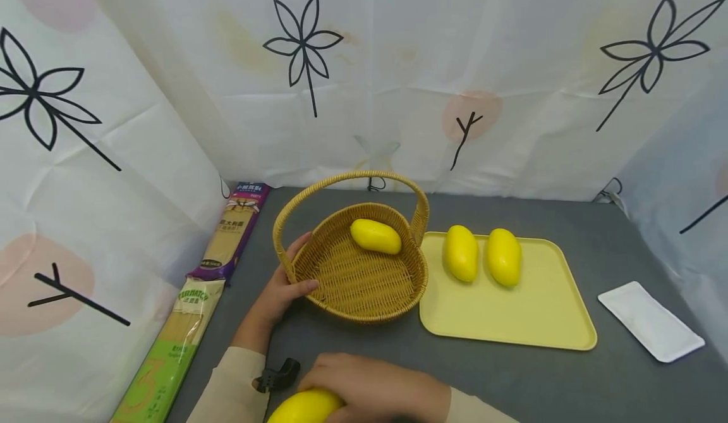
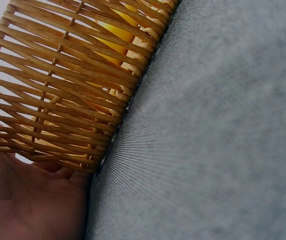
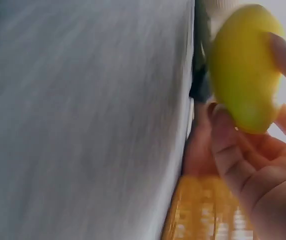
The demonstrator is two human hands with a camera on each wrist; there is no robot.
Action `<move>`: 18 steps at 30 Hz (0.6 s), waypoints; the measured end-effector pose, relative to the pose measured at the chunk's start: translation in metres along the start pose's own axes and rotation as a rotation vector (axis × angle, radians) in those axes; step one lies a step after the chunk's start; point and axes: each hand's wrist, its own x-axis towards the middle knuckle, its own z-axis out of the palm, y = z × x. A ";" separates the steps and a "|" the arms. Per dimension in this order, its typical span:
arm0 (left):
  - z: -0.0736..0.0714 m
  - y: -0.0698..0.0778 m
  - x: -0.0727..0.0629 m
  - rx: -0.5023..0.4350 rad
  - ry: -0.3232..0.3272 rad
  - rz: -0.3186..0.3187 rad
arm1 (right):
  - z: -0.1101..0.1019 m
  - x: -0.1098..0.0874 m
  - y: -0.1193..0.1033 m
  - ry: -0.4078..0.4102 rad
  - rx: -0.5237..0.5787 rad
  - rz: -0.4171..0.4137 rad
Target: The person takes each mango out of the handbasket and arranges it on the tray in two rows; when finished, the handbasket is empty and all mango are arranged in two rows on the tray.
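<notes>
A wicker basket (image 1: 364, 293) with a tall arched handle stands mid-table, one yellow mango (image 1: 375, 236) lying inside near its back wall. My left hand (image 1: 281, 294) grips the basket's left side, thumb over the rim; the left wrist view shows the woven wall (image 2: 58, 75) close up. Low in the head view, near my left forearm, my right hand (image 1: 372, 382) holds another mango (image 1: 304, 408). Fingers and thumb pinch that mango (image 3: 245, 65) in the right wrist view. Two more mangoes, a left one (image 1: 461, 253) and a right one (image 1: 503, 257), lie on a yellow tray (image 1: 512, 315).
Two packs of pasta, one purple (image 1: 233, 230) and one green (image 1: 167, 353), lie along the table's left edge. A flat white rectangular dish (image 1: 651, 320) is at the right. Patterned white cloth (image 1: 370, 62) encloses the back and sides.
</notes>
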 end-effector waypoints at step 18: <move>0.001 0.002 -0.001 -0.012 0.003 -0.030 | -0.031 -0.092 0.013 0.537 0.624 -0.015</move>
